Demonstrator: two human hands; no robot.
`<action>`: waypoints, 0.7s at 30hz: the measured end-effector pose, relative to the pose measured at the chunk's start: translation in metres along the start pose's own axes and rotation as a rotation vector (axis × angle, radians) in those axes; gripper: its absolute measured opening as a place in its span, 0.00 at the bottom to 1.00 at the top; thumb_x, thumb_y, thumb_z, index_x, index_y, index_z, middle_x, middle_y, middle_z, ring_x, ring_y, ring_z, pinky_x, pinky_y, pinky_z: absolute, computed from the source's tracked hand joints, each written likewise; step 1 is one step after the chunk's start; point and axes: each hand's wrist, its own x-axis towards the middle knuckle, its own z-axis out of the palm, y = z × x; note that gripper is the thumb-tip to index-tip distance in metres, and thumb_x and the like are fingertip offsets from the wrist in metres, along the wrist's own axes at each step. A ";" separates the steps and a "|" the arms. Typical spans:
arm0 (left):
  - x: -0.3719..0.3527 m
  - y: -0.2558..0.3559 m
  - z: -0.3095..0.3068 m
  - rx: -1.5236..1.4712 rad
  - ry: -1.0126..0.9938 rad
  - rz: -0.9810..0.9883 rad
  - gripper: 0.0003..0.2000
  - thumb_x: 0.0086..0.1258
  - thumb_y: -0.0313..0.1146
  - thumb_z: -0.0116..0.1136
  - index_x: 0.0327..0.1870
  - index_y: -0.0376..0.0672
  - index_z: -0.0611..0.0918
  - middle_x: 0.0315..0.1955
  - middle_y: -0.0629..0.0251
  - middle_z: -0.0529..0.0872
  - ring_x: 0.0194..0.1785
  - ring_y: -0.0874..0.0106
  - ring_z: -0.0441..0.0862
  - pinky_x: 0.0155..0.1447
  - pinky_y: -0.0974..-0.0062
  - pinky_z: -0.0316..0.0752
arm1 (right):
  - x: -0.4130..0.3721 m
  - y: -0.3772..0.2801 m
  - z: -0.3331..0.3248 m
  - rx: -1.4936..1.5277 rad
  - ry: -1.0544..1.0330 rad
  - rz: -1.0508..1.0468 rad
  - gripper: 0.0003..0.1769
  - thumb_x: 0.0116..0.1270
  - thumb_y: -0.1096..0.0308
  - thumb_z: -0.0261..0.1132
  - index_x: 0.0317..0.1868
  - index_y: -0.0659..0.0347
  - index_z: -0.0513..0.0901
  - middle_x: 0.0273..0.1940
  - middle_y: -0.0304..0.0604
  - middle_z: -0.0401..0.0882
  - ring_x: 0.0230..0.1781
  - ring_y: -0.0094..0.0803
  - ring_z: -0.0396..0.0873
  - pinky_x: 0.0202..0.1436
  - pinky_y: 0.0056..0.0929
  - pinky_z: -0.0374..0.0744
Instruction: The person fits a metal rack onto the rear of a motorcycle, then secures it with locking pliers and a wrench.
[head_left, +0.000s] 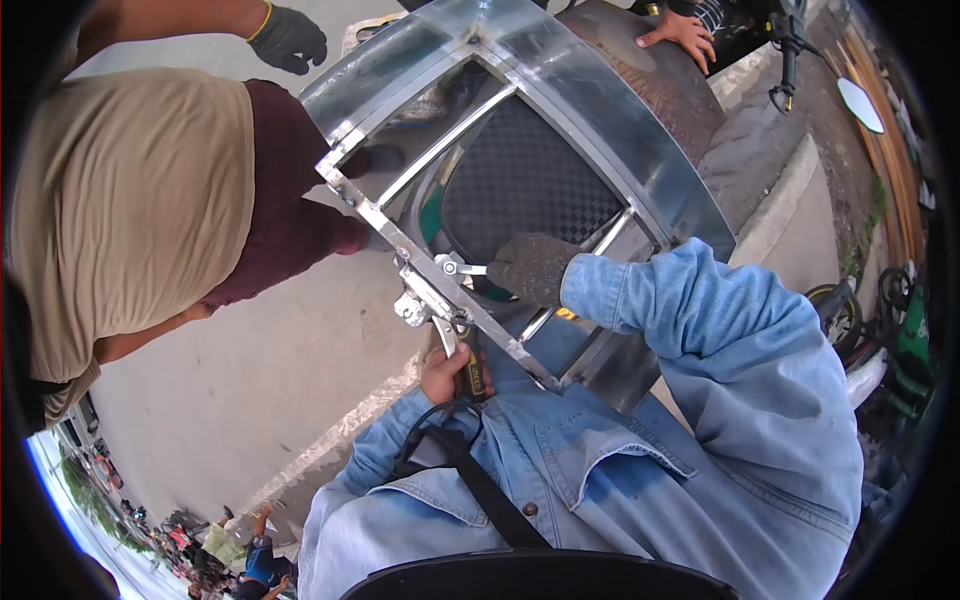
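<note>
My right hand (538,270), in a dark knit glove, is closed around a small silver wrench (468,268). The wrench's head lies at the near rail of a welded metal frame (375,215), around a fitting there. Below that rail my bare left hand (447,377) is wrapped round a dark-handled tool (473,375) with yellow lettering. Beside its top is a silver lever (445,335), under a metal bracket (425,298) fixed to the rail. Through the frame's opening shows a dark checkered seat (530,175). Shiny sheet metal (610,85) borders the frame's far side.
A person in a beige shirt (140,190) stands close on the left, with a gloved hand (287,40) near the frame's far corner. Another person's hand (683,40) rests on a rusty brown surface (640,50). A handlebar and mirror (860,104) stand at right.
</note>
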 end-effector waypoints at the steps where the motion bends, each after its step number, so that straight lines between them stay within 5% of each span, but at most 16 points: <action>1: 0.001 0.001 0.000 -0.019 0.002 -0.011 0.24 0.69 0.52 0.49 0.44 0.34 0.73 0.25 0.53 0.80 0.27 0.60 0.81 0.35 0.63 0.80 | -0.003 -0.004 0.002 0.032 0.079 0.024 0.14 0.63 0.63 0.54 0.44 0.57 0.81 0.41 0.47 0.80 0.45 0.46 0.79 0.49 0.42 0.77; 6: -0.001 0.000 -0.003 -0.038 0.005 0.001 0.24 0.69 0.51 0.49 0.45 0.33 0.72 0.25 0.52 0.80 0.28 0.59 0.81 0.36 0.62 0.81 | -0.016 -0.010 -0.041 0.436 0.161 0.303 0.11 0.63 0.62 0.55 0.39 0.57 0.81 0.37 0.48 0.80 0.42 0.47 0.79 0.47 0.42 0.77; 11: 0.000 0.002 -0.002 -0.041 -0.012 -0.018 0.24 0.69 0.51 0.49 0.45 0.32 0.72 0.26 0.52 0.81 0.29 0.59 0.82 0.37 0.62 0.81 | -0.003 0.023 -0.073 -0.043 0.084 0.096 0.14 0.63 0.57 0.53 0.36 0.54 0.82 0.37 0.43 0.82 0.43 0.43 0.79 0.48 0.44 0.73; 21: -0.001 0.003 -0.001 -0.019 -0.014 -0.049 0.25 0.69 0.52 0.48 0.45 0.32 0.72 0.26 0.51 0.81 0.30 0.57 0.83 0.38 0.62 0.81 | 0.034 0.019 -0.098 -0.210 0.008 -0.058 0.14 0.64 0.55 0.52 0.35 0.49 0.83 0.38 0.39 0.82 0.42 0.38 0.79 0.49 0.44 0.69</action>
